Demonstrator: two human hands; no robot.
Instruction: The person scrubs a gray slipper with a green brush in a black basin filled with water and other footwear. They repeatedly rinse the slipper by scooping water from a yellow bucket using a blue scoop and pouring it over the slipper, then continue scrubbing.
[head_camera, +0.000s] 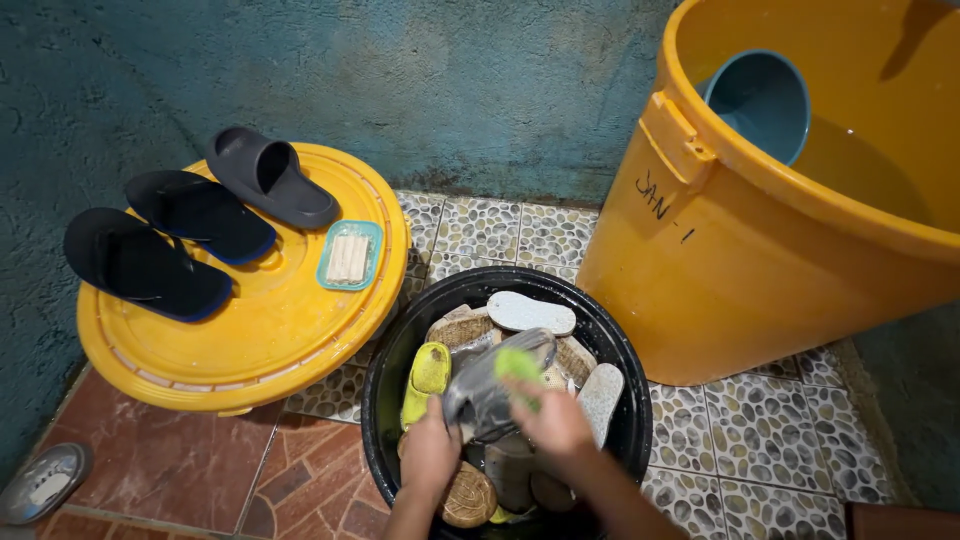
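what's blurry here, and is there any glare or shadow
Head view: the right hand and green scrubber smear with motion over the grey slipper; the left hand is sharper. Soft sheen on the yellow lid; a shadow falls inside the yellow bin; edges bow slightly.

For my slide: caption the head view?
Left hand holds grey rubber slipper; right hand scrubs with green sponge over black basin.

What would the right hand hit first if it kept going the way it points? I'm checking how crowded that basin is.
The right hand points up-left with a green scrubber against the grey slipper held by the left hand. It would probably meet that slipper first, though depth is unclear.
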